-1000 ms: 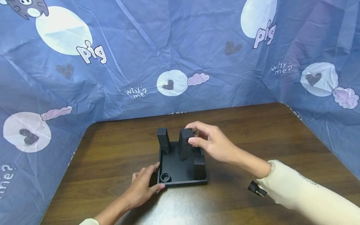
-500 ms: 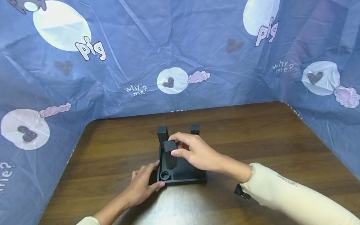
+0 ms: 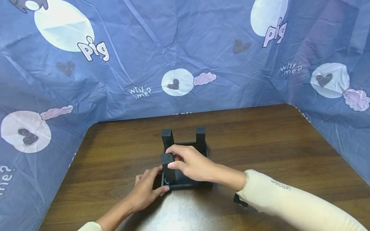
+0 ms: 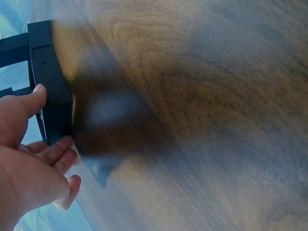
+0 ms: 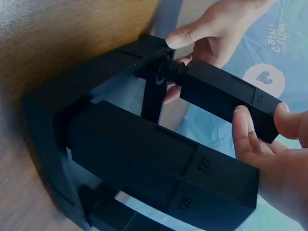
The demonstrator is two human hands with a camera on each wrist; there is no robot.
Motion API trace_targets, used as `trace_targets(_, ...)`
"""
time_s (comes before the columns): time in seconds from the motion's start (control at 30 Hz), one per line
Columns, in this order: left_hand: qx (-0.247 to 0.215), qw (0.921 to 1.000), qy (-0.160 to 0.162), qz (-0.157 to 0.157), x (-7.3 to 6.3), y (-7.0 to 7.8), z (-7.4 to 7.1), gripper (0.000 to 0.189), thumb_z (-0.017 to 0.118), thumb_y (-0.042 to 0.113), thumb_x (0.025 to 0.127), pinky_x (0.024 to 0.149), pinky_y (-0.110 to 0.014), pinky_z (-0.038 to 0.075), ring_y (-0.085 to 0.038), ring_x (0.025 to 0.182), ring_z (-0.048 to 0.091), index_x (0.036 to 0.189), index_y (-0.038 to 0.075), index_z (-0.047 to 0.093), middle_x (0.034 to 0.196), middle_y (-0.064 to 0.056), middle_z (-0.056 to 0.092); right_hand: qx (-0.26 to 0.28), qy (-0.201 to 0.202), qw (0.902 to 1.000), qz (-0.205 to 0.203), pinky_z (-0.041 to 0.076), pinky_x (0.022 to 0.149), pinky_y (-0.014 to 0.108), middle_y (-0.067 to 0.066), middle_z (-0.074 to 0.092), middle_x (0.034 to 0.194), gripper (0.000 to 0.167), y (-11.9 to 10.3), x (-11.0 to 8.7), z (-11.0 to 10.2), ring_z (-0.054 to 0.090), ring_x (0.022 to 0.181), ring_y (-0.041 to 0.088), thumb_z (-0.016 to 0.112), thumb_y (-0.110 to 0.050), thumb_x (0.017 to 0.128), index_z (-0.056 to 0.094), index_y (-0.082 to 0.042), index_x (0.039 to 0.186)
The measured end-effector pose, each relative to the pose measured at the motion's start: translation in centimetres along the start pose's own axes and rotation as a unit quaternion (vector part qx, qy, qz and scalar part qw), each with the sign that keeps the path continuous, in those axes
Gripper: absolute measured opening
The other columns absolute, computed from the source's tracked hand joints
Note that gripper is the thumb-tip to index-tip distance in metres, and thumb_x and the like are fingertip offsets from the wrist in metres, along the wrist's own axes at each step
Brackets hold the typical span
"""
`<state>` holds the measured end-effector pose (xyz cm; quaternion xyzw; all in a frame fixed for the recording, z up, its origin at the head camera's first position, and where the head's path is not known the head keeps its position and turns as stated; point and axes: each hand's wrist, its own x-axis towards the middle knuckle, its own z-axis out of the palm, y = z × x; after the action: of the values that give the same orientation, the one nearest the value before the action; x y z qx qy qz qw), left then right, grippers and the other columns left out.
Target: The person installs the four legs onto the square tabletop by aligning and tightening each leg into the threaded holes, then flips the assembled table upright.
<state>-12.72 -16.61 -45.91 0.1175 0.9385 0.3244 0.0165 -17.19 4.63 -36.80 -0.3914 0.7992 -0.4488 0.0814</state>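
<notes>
A black square tabletop lies underside up, with raised edges and a round threaded socket at its near left corner. My right hand pinches the upper end of a black table leg between thumb and fingers. The leg stands nearly upright in the head view, its screw end right at that socket. With thumb and fingers on two sides of the same corner, my left hand holds the tabletop. Other legs stand at the far left, the far right and, mostly hidden in the head view, the near right.
The brown wooden table extends around the tabletop on every side. A blue printed cloth hangs behind it. A black strap piece sits under the right sleeve's cuff.
My right hand has carried the leg left and toward me, from over the tabletop's right half to its near left socket. My left hand has stayed at the corner.
</notes>
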Motion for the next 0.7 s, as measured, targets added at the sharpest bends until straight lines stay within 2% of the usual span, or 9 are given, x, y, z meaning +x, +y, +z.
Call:
trace_targets(0.2, -0.004, 1.0, -0.004, -0.002, -0.1, 0.0, -0.1, 0.057, 0.08, 0.025, 0.081, 0.092, -0.048, 0.026, -0.024, 0.117, 0.05, 0.13, 0.012, 0.055, 0.121, -0.004, 0.062, -0.007, -0.008, 0.9999, -0.003, 0.042, 0.06, 0.021, -0.002, 0.056, 0.084, 0.021, 0.2, 0.1, 0.7, 0.05, 0.068, 0.009, 0.065, -0.009, 0.094, 0.06, -0.008, 0.114)
trace_targets(0.43, -0.002, 0.9999, -0.008, -0.008, 0.0, -0.2, 0.0, 0.058, 0.08, 0.024, 0.081, 0.093, -0.047, 0.025, -0.025, 0.118, 0.051, 0.131, 0.012, 0.054, 0.125, -0.007, 0.061, -0.024, -0.022, 0.9995, 0.004, 0.044, 0.061, 0.02, -0.003, 0.058, 0.088, 0.023, 0.2, 0.6, 1.1, 0.051, 0.068, 0.007, 0.064, -0.011, 0.094, 0.06, -0.005, 0.115)
trace_targets(0.63, -0.002, 0.9999, -0.009, -0.007, 0.0, -0.3, 0.0, 0.057, 0.08, 0.022, 0.081, 0.09, -0.046, 0.024, -0.023, 0.115, 0.051, 0.131, 0.013, 0.054, 0.123, -0.006, 0.062, -0.043, -0.037, 0.9983, 0.015, 0.042, 0.057, 0.019, -0.001, 0.058, 0.08, 0.019, 0.3, 1.2, 1.5, 0.05, 0.063, 0.006, 0.068, -0.011, 0.092, 0.06, -0.005, 0.109)
trace_targets(0.7, -0.004, 0.9999, -0.01, -0.005, 0.0, -0.3, 0.0, 0.057, 0.08, 0.022, 0.081, 0.09, -0.045, 0.024, -0.022, 0.115, 0.051, 0.131, 0.014, 0.054, 0.124, -0.004, 0.062, -0.053, -0.04, 0.9976, 0.016, 0.043, 0.057, 0.019, 0.0, 0.059, 0.083, 0.022, 0.3, 1.4, 1.6, 0.051, 0.063, 0.006, 0.068, -0.012, 0.092, 0.059, -0.005, 0.111)
